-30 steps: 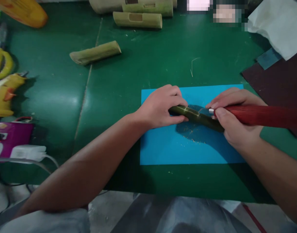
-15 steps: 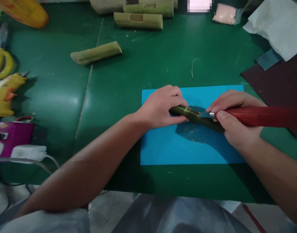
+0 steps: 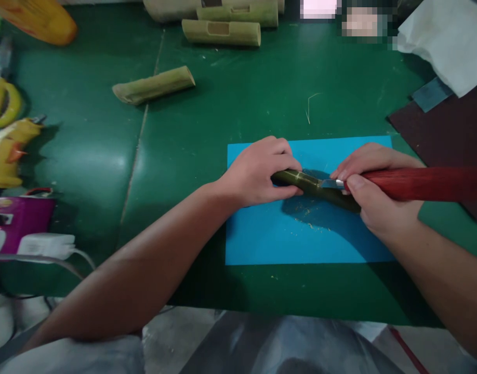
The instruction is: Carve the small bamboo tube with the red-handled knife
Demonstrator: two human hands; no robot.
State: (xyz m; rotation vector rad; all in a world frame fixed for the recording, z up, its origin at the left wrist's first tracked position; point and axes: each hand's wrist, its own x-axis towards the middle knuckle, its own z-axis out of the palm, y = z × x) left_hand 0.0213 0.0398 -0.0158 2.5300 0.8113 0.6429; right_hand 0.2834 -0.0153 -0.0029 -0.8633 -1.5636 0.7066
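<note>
A dark green piece of bamboo (image 3: 314, 183) lies over a blue sheet (image 3: 262, 239), with pale lines scored on its upper face. My left hand (image 3: 262, 171) is closed round the bamboo's left end. In my right hand (image 3: 386, 202) is a carving knife with a thick red handle (image 3: 429, 184), gripped close to the metal collar. The knife's short blade (image 3: 330, 184) touches the bamboo near the scored lines. The bamboo's right end runs up to my right thumb. Fine shavings (image 3: 310, 226) are scattered on the sheet below it.
A cut bamboo tube (image 3: 155, 85) lies at upper left, and notched tubes (image 3: 223, 34) stand at the back. Yellow-handled scissors (image 3: 7, 104), a yellow tool (image 3: 14, 150) and a purple box (image 3: 24, 221) with cables line the left. Dark sheets (image 3: 449, 135) and white paper (image 3: 447, 47) lie right.
The red handle has swung slightly upward in view, and the blade has tilted a little at the same spot. My left hand and the bamboo have stayed put.
</note>
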